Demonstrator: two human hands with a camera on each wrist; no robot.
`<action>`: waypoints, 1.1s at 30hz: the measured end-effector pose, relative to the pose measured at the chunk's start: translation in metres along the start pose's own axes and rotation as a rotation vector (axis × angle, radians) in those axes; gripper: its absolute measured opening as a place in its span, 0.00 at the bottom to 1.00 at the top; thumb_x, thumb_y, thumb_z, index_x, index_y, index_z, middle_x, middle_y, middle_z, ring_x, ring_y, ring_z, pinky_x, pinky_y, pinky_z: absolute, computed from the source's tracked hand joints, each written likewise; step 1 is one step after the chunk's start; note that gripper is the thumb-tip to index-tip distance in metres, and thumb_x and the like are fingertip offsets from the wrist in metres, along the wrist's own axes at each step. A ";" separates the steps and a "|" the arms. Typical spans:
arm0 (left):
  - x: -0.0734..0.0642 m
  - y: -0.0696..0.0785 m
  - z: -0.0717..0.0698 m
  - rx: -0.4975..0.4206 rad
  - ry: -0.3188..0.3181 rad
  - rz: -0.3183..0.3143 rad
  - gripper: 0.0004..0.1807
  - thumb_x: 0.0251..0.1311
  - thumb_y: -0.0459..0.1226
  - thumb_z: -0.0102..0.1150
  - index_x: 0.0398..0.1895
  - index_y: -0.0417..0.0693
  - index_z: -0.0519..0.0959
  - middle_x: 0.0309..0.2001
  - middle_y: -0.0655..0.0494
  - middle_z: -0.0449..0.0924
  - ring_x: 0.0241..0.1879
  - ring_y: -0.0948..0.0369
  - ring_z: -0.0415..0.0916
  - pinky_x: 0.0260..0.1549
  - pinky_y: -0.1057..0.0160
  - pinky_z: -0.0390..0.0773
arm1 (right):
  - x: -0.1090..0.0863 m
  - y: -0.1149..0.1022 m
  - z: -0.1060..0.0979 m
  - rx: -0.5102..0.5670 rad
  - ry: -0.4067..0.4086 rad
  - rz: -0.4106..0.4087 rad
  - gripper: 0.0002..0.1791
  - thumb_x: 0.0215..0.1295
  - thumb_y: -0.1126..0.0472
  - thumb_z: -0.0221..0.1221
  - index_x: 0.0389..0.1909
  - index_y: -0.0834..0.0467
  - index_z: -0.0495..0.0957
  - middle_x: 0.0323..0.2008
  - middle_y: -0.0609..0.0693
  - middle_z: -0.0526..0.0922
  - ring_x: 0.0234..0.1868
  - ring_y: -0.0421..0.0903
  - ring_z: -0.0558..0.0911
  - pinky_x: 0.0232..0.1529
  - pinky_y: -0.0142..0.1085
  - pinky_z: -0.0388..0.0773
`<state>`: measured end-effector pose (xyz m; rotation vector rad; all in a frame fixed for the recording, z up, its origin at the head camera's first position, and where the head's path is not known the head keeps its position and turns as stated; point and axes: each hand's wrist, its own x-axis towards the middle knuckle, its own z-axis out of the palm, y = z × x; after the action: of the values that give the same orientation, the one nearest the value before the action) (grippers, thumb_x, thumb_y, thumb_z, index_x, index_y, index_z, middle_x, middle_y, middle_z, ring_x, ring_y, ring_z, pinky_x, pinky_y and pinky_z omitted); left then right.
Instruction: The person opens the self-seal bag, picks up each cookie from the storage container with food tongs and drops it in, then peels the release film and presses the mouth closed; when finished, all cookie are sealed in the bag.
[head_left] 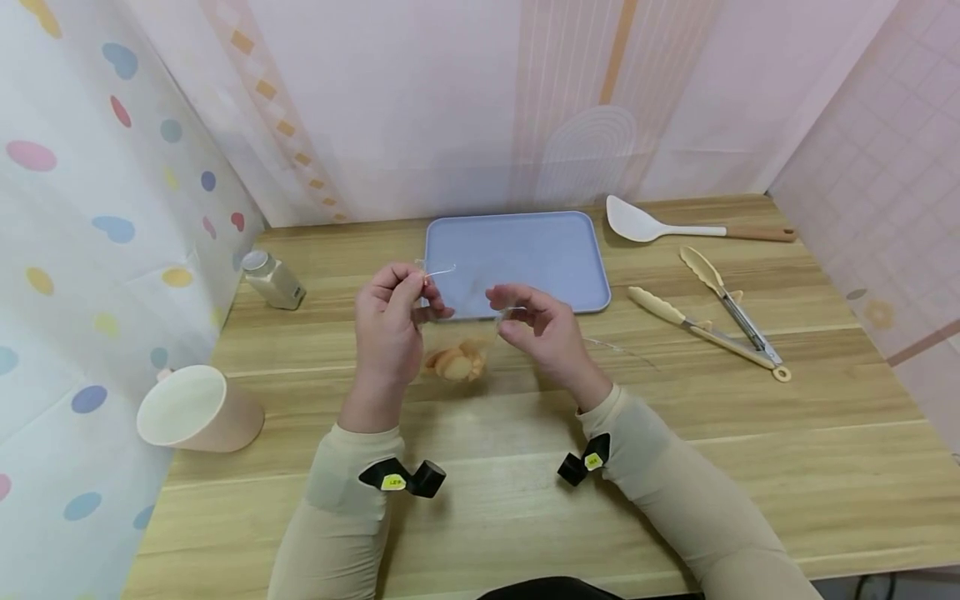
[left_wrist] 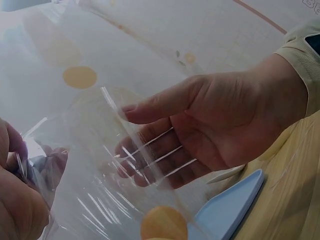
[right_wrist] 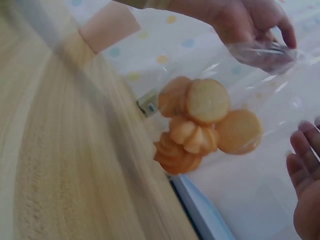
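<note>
A clear plastic bag [left_wrist: 95, 165] hangs in front of me with several golden-brown cookies [right_wrist: 207, 102] in its bottom, some round and flat, some swirled. My left hand [head_left: 392, 325] pinches the bag's upper edge between thumb and fingers. On the other side, my right hand [head_left: 546, 329] is at the bag's far edge, its fingers loosely bent and apart from the thumb. Through the film in the left wrist view, the fingers of the right hand [left_wrist: 215, 115] show behind the plastic, the thumb lying near the edge.
Behind the hands lies a blue tray [head_left: 517, 250]. To the right are a white spatula [head_left: 637, 221] and tongs [head_left: 723, 329] with cream tips. A pink cup [head_left: 202, 412] stands at the left, near a tilted shaker jar [head_left: 273, 279]. Patterned curtains border the wooden table [head_left: 487, 500].
</note>
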<state>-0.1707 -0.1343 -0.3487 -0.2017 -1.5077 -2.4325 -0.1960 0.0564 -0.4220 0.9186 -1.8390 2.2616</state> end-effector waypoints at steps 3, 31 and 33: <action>0.000 -0.001 0.002 0.001 0.021 0.010 0.12 0.63 0.25 0.48 0.23 0.42 0.74 0.21 0.52 0.72 0.20 0.60 0.73 0.20 0.64 0.80 | -0.002 -0.003 0.006 -0.091 0.045 -0.041 0.21 0.60 0.69 0.63 0.54 0.72 0.75 0.49 0.65 0.80 0.49 0.50 0.80 0.49 0.37 0.77; -0.003 -0.004 0.006 0.060 0.053 0.070 0.11 0.62 0.24 0.49 0.23 0.42 0.74 0.21 0.51 0.73 0.19 0.60 0.73 0.21 0.61 0.81 | -0.002 -0.006 0.020 -0.520 0.363 -0.324 0.03 0.60 0.68 0.62 0.30 0.64 0.83 0.29 0.54 0.85 0.26 0.44 0.78 0.29 0.33 0.76; -0.002 -0.004 0.005 0.060 0.071 0.069 0.11 0.63 0.25 0.49 0.24 0.42 0.74 0.22 0.51 0.73 0.19 0.60 0.73 0.22 0.61 0.81 | -0.002 -0.006 0.018 -0.504 0.370 -0.313 0.04 0.62 0.68 0.60 0.30 0.65 0.81 0.29 0.55 0.84 0.26 0.44 0.78 0.28 0.34 0.76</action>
<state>-0.1698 -0.1272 -0.3506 -0.1504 -1.5152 -2.3130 -0.1854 0.0424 -0.4162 0.5994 -1.8084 1.5486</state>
